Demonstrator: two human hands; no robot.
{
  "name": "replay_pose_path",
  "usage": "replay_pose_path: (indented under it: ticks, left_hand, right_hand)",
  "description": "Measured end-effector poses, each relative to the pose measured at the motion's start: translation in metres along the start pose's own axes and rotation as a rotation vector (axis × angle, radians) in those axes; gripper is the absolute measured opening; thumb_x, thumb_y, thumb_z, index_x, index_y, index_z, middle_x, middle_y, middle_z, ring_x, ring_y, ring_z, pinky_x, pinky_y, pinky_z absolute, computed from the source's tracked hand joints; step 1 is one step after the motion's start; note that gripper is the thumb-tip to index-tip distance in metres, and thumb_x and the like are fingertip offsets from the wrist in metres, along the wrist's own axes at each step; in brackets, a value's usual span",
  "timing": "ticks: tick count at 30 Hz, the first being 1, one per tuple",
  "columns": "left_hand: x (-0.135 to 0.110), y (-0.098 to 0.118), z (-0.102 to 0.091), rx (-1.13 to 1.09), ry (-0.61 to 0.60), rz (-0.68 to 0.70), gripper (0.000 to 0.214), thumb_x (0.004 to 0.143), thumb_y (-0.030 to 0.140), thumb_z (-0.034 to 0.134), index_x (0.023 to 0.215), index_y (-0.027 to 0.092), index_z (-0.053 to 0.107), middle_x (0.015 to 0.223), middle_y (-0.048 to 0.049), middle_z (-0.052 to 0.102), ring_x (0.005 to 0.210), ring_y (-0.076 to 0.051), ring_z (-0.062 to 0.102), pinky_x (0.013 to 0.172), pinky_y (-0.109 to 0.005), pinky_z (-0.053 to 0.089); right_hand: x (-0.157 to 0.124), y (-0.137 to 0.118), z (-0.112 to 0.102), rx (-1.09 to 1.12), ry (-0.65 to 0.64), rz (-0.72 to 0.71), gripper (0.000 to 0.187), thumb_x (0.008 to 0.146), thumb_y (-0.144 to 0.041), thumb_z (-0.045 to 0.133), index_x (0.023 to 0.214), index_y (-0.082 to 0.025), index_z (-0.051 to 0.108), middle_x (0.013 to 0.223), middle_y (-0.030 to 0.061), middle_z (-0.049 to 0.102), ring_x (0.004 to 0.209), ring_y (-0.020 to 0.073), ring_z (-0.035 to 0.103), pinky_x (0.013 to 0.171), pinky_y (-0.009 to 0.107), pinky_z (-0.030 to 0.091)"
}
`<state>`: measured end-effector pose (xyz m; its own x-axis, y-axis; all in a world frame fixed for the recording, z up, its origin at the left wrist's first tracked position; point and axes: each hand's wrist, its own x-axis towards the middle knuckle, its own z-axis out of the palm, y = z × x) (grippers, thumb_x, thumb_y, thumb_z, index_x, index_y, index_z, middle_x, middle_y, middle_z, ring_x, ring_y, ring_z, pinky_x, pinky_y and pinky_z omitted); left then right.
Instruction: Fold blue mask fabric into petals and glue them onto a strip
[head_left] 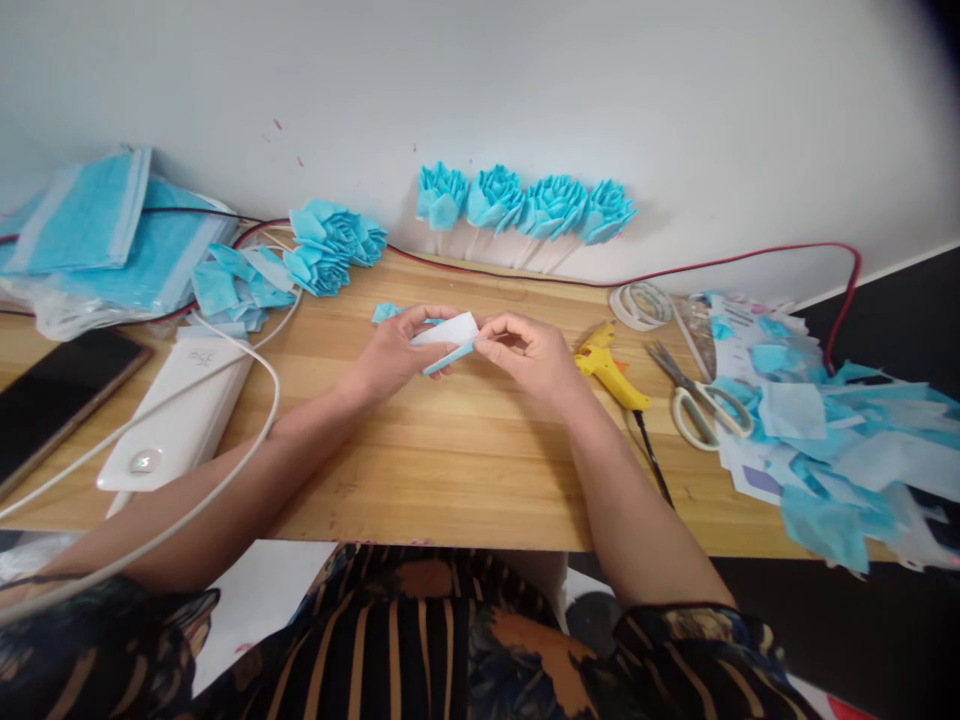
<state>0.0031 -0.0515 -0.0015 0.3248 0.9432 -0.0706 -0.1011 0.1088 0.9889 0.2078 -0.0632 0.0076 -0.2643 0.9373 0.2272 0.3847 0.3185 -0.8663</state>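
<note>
Over the middle of the wooden table, my left hand (409, 345) grips a small folded piece of blue and white mask fabric (453, 332) between thumb and fingers. My right hand (521, 350) pinches the same piece at its right corner, thumb against forefinger. The fabric's white side faces up, with a blue edge showing below. Partly behind my left hand lies a small blue fabric piece (385, 312). Right of my right hand rests a yellow glue gun (606, 370), and beyond it a pair of scissors (694, 395).
Several blue fabric flowers on sticks (499, 200) lean against the wall; more flowers (330, 248) lie left. Blue masks (112, 230), cut pieces (236, 280), a white power bank (180, 400) with cable and a phone (64, 390) fill the left. Tape rolls (641, 306) and scraps (840, 430) lie right.
</note>
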Motion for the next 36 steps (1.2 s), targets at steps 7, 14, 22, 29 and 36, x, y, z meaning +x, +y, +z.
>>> replay_pose_path:
  ticks: [7, 14, 22, 29, 36]
  left_hand:
    - [0.0, -0.003, 0.0, 0.006, -0.003, 0.005, 0.044, 0.07, 0.021, 0.082, 0.11, 0.014, 0.065, 0.083, -0.0017, 0.071, 0.055, -0.009, 0.063, 0.052, -0.022, 0.052]
    - [-0.001, -0.001, 0.0, 0.009, -0.023, 0.016, 0.053, 0.081, 0.044, 0.075, 0.121, 0.012, 0.061, 0.083, -0.0032, 0.069, 0.059, -0.013, 0.066, 0.052, -0.024, 0.054]
    - [0.0, -0.004, -0.001, 0.171, 0.01, 0.08, 0.056, 0.071, 0.017, 0.075, 0.125, 0.017, 0.063, 0.09, -0.0009, 0.067, 0.059, -0.008, 0.059, 0.055, -0.022, 0.052]
    - [-0.001, -0.005, -0.002, 0.36, 0.009, 0.235, 0.053, 0.072, 0.018, 0.074, 0.125, 0.017, 0.066, 0.115, -0.0079, 0.071, 0.086, -0.016, 0.064, 0.072, -0.026, 0.053]
    - [0.0, -0.01, -0.001, 0.238, 0.055, 0.209, 0.062, 0.073, 0.016, 0.073, 0.133, 0.017, 0.061, 0.084, -0.0012, 0.069, 0.068, -0.013, 0.06, 0.063, -0.025, 0.048]
  right_hand:
    - [0.002, 0.006, 0.007, 0.131, 0.047, 0.062, 0.014, 0.08, -0.03, 0.07, 0.084, -0.021, 0.061, 0.078, -0.0016, 0.066, 0.069, 0.0119, 0.058, 0.065, 0.027, 0.045]
    - [0.003, 0.009, 0.008, 0.211, 0.039, 0.067, 0.022, 0.08, -0.027, 0.068, 0.1, -0.023, 0.061, 0.086, -0.0006, 0.07, 0.079, 0.0137, 0.064, 0.072, 0.029, 0.047]
    - [0.002, 0.011, 0.006, 0.19, 0.032, 0.046, 0.027, 0.087, -0.031, 0.065, 0.112, -0.022, 0.061, 0.081, -0.0025, 0.068, 0.071, 0.0119, 0.059, 0.067, 0.028, 0.045]
    - [-0.001, 0.01, 0.005, 0.189, -0.087, 0.04, 0.059, 0.085, -0.035, 0.071, 0.14, -0.027, 0.052, 0.098, 0.0009, 0.071, 0.085, 0.0171, 0.067, 0.075, 0.032, 0.053]
    - [-0.003, 0.009, 0.007, 0.177, -0.053, 0.063, 0.058, 0.087, -0.025, 0.065, 0.144, -0.03, 0.052, 0.096, 0.0003, 0.072, 0.084, 0.0185, 0.067, 0.077, 0.035, 0.057]
